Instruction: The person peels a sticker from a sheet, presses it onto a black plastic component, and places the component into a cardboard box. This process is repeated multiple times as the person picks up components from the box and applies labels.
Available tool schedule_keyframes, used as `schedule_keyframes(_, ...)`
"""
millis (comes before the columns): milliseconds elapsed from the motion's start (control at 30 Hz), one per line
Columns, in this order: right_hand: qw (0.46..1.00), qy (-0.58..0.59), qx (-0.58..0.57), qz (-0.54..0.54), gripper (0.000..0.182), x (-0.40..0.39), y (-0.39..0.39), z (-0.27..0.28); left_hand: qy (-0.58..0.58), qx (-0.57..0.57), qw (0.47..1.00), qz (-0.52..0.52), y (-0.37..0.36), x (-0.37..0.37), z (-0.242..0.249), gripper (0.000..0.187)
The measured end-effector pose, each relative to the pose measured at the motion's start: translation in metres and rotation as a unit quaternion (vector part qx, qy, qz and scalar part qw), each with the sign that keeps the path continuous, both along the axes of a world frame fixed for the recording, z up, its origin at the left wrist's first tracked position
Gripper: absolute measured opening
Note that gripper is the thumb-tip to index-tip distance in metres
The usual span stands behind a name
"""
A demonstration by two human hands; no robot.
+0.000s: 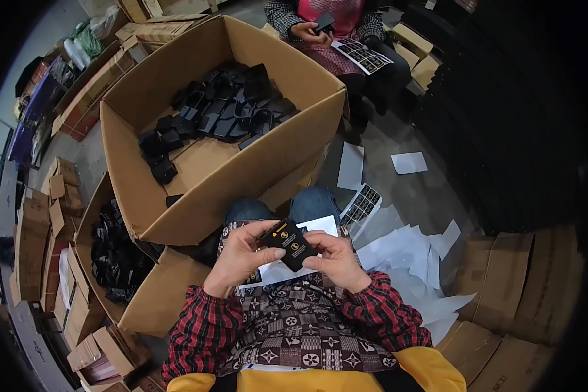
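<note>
A flat black plastic piece with a yellow-and-white printed warning label is held up over my lap. My left hand grips its left side, thumb across the face. Closed on the right edge is my right hand, with the thumb near the lower corner. Beneath both hands a white sheet lies on my patterned apron; dark labels show on part of it. What exactly the black piece belongs to cannot be made out.
A large open carton holding many black plastic pieces stands ahead. Another box at left contains black items. White papers and a label sheet lie at right. A co-worker sits opposite, holding a black piece.
</note>
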State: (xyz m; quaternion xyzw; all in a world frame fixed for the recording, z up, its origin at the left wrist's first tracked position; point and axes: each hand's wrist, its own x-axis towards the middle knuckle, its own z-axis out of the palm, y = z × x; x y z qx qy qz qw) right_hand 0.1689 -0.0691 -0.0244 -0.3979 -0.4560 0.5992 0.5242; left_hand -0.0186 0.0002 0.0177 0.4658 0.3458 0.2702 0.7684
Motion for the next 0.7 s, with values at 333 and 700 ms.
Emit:
schedule_keyframes(333, 0.999, 0.036, -0.001, 0.003, 0.031, -0.0017, -0.0001, 0.0011, -0.008, 0.003, 1.0, 0.006, 0.001, 0.0004, 0.0021, 0.046)
schedule_keyframes(700, 0.999, 0.028, 0.022, 0.01, 0.031, -0.0015, -0.0009, -0.0016, -0.016, 0.01, 1.0, 0.01, 0.0007, -0.0004, 0.0035, 0.047)
